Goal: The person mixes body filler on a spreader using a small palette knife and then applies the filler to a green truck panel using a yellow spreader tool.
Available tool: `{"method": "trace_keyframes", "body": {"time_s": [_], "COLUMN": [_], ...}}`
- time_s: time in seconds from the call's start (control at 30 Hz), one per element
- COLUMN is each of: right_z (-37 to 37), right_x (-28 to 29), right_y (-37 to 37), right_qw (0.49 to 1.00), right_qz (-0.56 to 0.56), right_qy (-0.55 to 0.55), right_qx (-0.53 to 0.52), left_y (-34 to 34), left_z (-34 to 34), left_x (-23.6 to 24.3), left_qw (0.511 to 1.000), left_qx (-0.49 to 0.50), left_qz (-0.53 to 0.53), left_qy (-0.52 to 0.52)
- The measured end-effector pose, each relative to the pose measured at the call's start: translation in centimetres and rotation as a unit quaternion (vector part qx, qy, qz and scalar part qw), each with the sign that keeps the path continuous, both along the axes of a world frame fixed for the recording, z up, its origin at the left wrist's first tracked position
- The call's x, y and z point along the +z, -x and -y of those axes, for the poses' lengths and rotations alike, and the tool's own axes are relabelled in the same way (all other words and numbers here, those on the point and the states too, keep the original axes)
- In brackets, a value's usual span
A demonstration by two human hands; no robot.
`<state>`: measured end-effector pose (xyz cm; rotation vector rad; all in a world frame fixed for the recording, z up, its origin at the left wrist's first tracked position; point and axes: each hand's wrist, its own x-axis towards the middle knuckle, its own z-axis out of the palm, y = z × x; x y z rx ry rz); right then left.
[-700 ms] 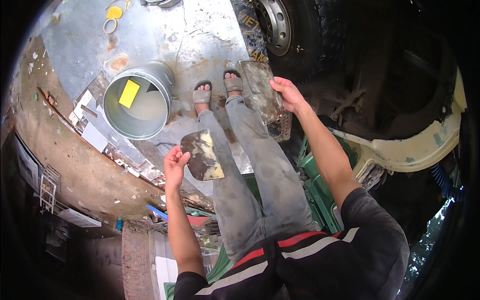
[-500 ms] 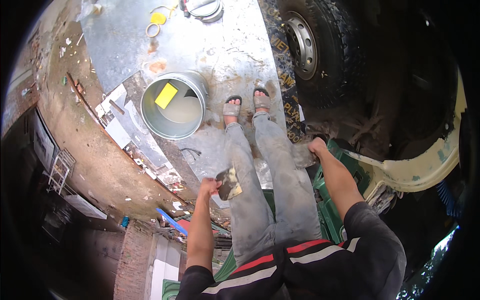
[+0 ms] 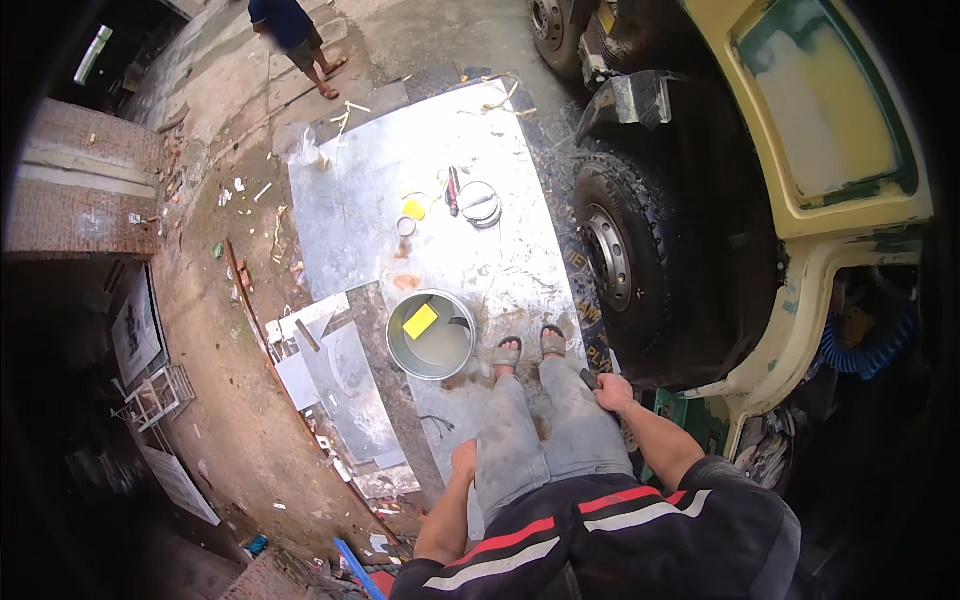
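Beside my left thigh, my left hand (image 3: 463, 458) hangs with its fingers curled and turned away; whatever it holds is hidden. My right hand (image 3: 614, 393) is closed in front of my right thigh. A dark handle end (image 3: 588, 379) of what looks like a putty knife pokes out of that fist, its blade not showing. Ahead and to the left of my feet stands a round grey bucket (image 3: 397, 352) with cloudy liquid low inside. A yellow rectangular block (image 3: 420, 320) rests in it, next to a dark curved piece at the wall.
Pale metal sheeting (image 3: 345, 225) covers the ground ahead, bearing a round tin (image 3: 480, 204), a red-and-black tool (image 3: 453, 192), a tape roll (image 3: 406, 227) and a yellow disc (image 3: 414, 207). A truck wheel (image 3: 610, 255) and cab (image 3: 800, 225) stand right. Far off, a person (image 3: 288, 35) is on foot.
My view has tilted up and shows more ground ahead. Both hands have come closer to my thighs. The flat, filler-smeared plate in my left hand no longer shows, nor does the right-hand blade.
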<state>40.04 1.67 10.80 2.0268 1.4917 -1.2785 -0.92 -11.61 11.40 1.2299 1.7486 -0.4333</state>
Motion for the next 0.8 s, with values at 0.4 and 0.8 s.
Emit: {"method": "trace_keyframes", "body": {"time_s": [0.4,0.8], "right_z": [-12.5,15.2], "right_x": [3.6,2.9], "right_y": [-10.9,-13.3], "right_qw": [0.596,0.961], "right_qz": [-0.519,-0.15], "right_qy": [0.023,-0.042], "right_qx": [-0.612,-0.228], "left_y": [6.3,-4.9], "left_z": [-16.9,-10.4], "left_x": [11.1,10.0], "left_qw": [0.594,0.946], "left_qx": [0.678,0.163], "left_qz": [0.415,0.238], "left_qy": [-0.122,-0.152]}}
